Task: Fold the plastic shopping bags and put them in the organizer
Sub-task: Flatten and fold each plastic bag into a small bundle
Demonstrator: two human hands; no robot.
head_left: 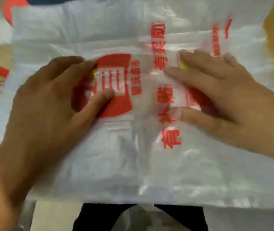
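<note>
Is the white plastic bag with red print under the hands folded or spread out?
Spread out. The white plastic bag lies wide and flat, its red print showing, with the left hand and right hand on it. No finished fold shows.

plastic bag (133, 155), red print "有补贴"

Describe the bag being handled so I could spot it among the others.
It is the see-through plastic bag spread flat in the middle, under the left hand and right hand. Unlike its neighbours, it shows a red emblem beside a column of red characters.
</note>
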